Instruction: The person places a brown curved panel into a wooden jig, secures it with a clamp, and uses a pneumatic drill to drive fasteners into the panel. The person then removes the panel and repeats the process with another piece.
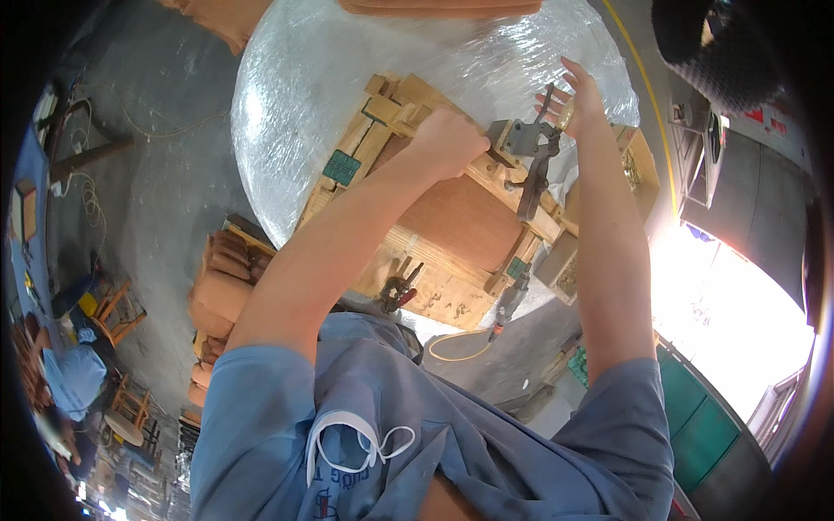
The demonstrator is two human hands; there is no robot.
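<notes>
A wooden jig (443, 300) lies tilted in front of me, with a flat brown panel (469, 221) set inside its frame. My left hand (450, 143) is closed at the jig's far edge, fingers curled down against the wood; whatever is in them is hidden. To its right, a metal toggle clamp (524, 139) is fixed on the jig, its dark arm reaching over the frame. My right hand (580, 100) is beside the clamp's upright lever, fingers spread and palm toward it. I cannot tell whether it touches the lever.
Plastic wrap covers the round surface (287, 95) beneath the jig. A second clamp (400, 291) sits on the near edge, close to a power driver (510, 304) with a yellow hose. Fastener bins (560, 265) stand at right, stacked brown cushions (221, 300) at left. Another person (76, 378) is far left.
</notes>
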